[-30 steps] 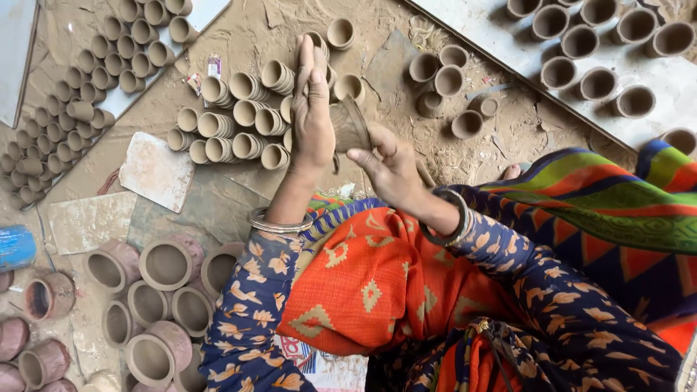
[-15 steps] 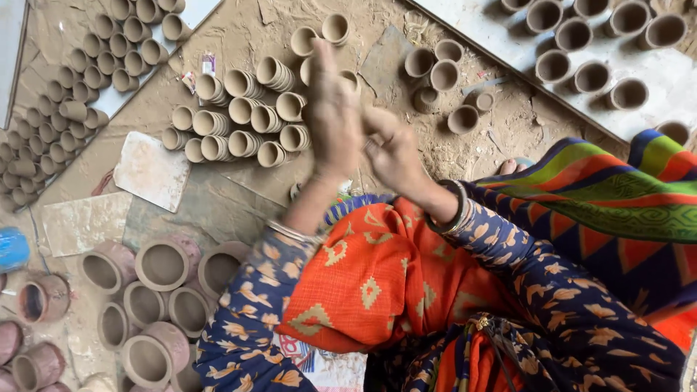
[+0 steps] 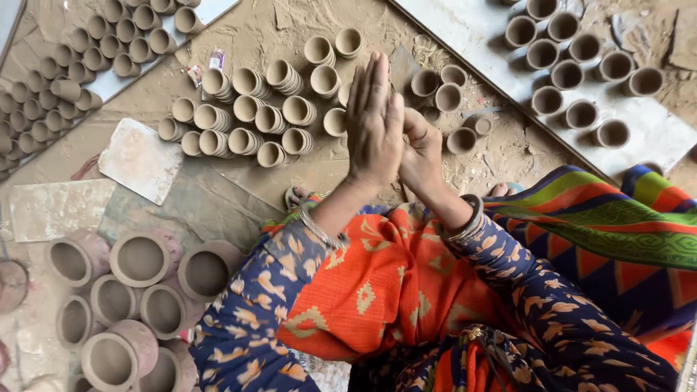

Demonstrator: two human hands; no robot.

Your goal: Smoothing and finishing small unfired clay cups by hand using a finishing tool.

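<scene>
large unfired grey-brown clay pots, mouths up, packed on the dirt floor's near-left | left hand flat, fingers straight, pressed palm-to-palm on right hand; likely clay between, hidden, can't tell | beyond: small raw clay cups lying sideways in rows, probably drying | far-right pale board: upright cups

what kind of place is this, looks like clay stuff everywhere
Most likely a pottery yard or workshop floor. Rows of small clay cups lie on the dirt ground, larger pots cluster nearby, and more cups dry on a board.
</scene>
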